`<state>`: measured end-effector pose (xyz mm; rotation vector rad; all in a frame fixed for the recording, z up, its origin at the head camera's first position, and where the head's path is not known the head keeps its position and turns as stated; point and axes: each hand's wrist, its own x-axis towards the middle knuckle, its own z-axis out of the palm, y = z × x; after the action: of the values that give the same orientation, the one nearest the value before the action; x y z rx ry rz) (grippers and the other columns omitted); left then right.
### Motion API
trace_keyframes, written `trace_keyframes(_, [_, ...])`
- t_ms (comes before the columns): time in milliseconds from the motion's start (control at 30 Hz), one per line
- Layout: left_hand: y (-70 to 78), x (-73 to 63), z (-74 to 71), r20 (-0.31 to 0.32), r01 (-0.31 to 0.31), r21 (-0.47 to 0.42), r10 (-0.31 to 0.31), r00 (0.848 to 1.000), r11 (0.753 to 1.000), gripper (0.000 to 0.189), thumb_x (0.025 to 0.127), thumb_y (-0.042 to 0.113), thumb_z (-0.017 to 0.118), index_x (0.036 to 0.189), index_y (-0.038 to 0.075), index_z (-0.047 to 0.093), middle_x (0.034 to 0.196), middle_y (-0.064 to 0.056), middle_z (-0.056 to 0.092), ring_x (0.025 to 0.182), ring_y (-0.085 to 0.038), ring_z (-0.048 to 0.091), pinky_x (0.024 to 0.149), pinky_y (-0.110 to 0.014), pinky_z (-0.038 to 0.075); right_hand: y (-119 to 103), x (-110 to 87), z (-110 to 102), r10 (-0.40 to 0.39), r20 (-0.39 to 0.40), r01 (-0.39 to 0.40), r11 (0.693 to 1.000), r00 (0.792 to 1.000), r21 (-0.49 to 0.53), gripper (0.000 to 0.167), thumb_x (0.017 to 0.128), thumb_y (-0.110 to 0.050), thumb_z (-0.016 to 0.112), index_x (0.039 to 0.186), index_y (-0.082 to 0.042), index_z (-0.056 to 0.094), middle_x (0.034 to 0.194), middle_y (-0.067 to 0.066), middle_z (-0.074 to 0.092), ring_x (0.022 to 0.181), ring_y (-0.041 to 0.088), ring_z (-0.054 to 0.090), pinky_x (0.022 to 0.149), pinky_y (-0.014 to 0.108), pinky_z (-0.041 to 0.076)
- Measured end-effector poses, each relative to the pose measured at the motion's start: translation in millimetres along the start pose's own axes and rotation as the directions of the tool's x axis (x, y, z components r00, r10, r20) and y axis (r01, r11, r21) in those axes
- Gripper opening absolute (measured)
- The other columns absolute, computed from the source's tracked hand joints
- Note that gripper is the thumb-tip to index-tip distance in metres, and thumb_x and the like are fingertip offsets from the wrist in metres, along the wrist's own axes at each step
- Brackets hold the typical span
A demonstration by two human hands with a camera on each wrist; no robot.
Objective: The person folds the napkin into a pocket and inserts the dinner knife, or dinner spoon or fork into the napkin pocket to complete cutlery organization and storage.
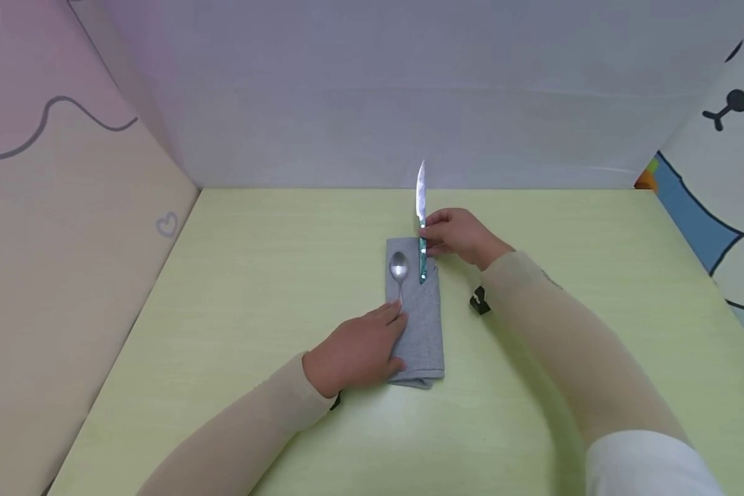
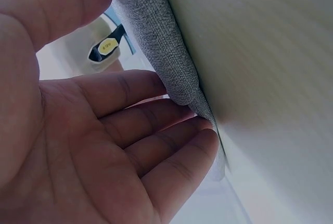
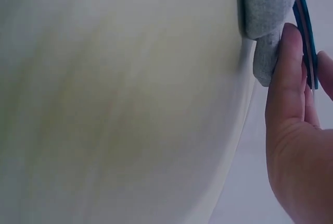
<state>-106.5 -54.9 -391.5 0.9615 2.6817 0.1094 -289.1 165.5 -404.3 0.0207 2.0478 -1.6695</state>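
A folded grey cloth napkin (image 1: pixel 423 337) lies lengthwise on the table, with a metal spoon (image 1: pixel 399 265) on its left half, bowl pointing away from me. My left hand (image 1: pixel 359 348) rests along the napkin's left edge, fingertips at the spoon's handle, whose lower end is hidden; in the left wrist view its fingers (image 2: pixel 151 122) touch the fabric's folded side. My right hand (image 1: pixel 460 235) pinches a knife by its teal handle (image 3: pixel 308 36) at the napkin's upper right. The knife's bright blade (image 1: pixel 421 193) points away, past the napkin's far edge.
The pale yellow-green table (image 1: pixel 273 262) meets a plain back wall (image 1: pixel 372 124). Decorated panels stand at both sides, the right one (image 1: pixel 728 200) with a cartoon face. A small black piece (image 1: pixel 480 301) shows beneath my right wrist.
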Motion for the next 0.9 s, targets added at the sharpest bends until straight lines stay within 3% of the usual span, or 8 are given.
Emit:
trace_keyframes(200, [0.0, -0.3, 0.0, 0.004, 0.002, -0.013, -0.001, 1.000, 1.000, 0.074, 0.098, 0.040, 0.071, 0.154, -0.001, 0.045, 0.163, -0.015, 0.037, 0.151, -0.025, 0.032, 0.118, -0.033, 0.033, 5, -3.9, 3, 0.018, 0.019, -0.018, 0.999, 1.000, -0.029, 0.032, 0.102, -0.010, 0.066, 0.128, 0.004, 0.054, 0.119, 0.019, 0.061, 0.100, 0.026, 0.067, 0.089, 0.037, 0.059])
trace_keyframes(433, [-0.1, 0.1, -0.3, -0.004, -0.005, -0.010, 0.005, 1.000, 1.000, 0.073, 0.098, 0.039, 0.071, 0.153, -0.002, 0.046, 0.162, -0.016, 0.037, 0.151, -0.026, 0.033, 0.118, -0.033, 0.034, 6, -10.5, 7, 0.014, 0.021, -0.011, 0.991, 1.000, -0.133, 0.034, 0.100, -0.011, 0.069, 0.127, 0.004, 0.056, 0.117, 0.018, 0.064, 0.094, 0.024, 0.071, 0.088, 0.037, 0.058])
trace_keyframes(667, [0.5, 1.4, -0.3, 0.009, -0.003, -0.004, 0.003, 1.000, 1.000, 0.074, 0.098, 0.040, 0.070, 0.154, -0.001, 0.044, 0.163, -0.016, 0.036, 0.151, -0.026, 0.032, 0.118, -0.033, 0.032, 9, -17.9, 8, 0.000, -0.005, -0.002, 0.942, 1.000, -0.337, 0.025, 0.097, -0.019, 0.074, 0.112, -0.001, 0.066, 0.106, 0.009, 0.065, 0.096, 0.022, 0.060, 0.087, 0.035, 0.048])
trace_keyframes(900, [-0.2, 0.9, -0.5, 0.007, -0.011, -0.003, 0.011, 1.000, 1.000, 0.074, 0.098, 0.041, 0.070, 0.153, -0.002, 0.045, 0.162, -0.016, 0.036, 0.151, -0.026, 0.033, 0.118, -0.033, 0.032, 14, -27.5, 11, 0.031, 0.022, -0.020, 0.921, 0.999, -0.388, 0.024, 0.096, -0.024, 0.075, 0.107, -0.003, 0.068, 0.106, 0.008, 0.061, 0.099, 0.024, 0.052, 0.088, 0.036, 0.043])
